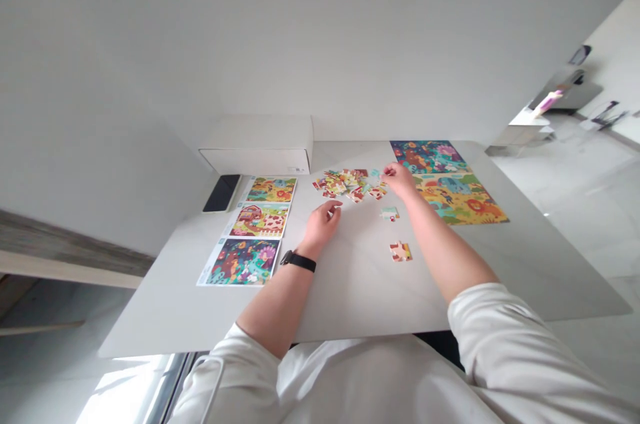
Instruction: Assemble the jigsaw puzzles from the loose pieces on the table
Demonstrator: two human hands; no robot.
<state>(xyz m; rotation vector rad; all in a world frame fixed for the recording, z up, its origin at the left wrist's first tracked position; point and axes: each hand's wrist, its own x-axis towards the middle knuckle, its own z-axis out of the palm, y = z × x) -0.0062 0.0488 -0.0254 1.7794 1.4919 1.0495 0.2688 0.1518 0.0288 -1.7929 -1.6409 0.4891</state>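
A loose heap of puzzle pieces (343,183) lies in the middle of the table. My right hand (399,179) is at the heap's right side, its fingertips pinched on a small puzzle piece that is mostly hidden. Just left of those fingertips is a pale blue piece (375,173). My left hand (321,225), with a black watch on the wrist, rests in front of the heap; its fingers are loosely curled and apart, with nothing visible in them. Nearer to me lie a pale green piece (389,213) and a pinkish-brown piece (400,251), apart from each other.
Two assembled puzzles, a dark one (429,156) and a yellow one (457,199), lie at the right. Three picture cards, the middle one a farm scene (260,219), form a column at left. A phone (221,193) and white box (257,161) are behind, near the wall.
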